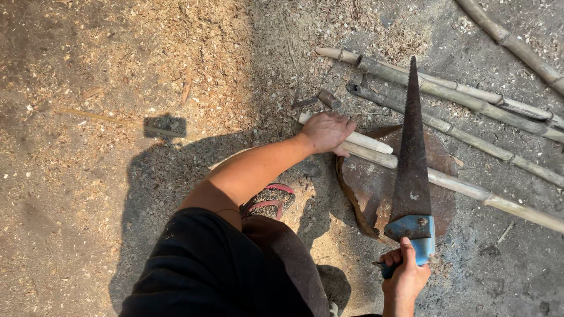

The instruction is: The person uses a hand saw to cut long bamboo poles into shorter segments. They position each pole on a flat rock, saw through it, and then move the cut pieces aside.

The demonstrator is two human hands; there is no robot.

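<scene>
My left hand [326, 131] presses down on two pale bamboo poles, a short peeled one [365, 141] and a longer pole [470, 189] that runs to the lower right across a flat brown stone [369, 183]. A rusty hand saw [411, 158] with a blue handle is gripped by my right hand [404, 276]. The blade points away from me and lies across the long pole, over the stone.
Several more bamboo poles [470, 97] lie at the upper right, one more [517, 44] in the corner. Sawdust and wood chips [194, 53] cover the ground at left. My foot in a red-strapped sandal [269, 201] rests near the stone.
</scene>
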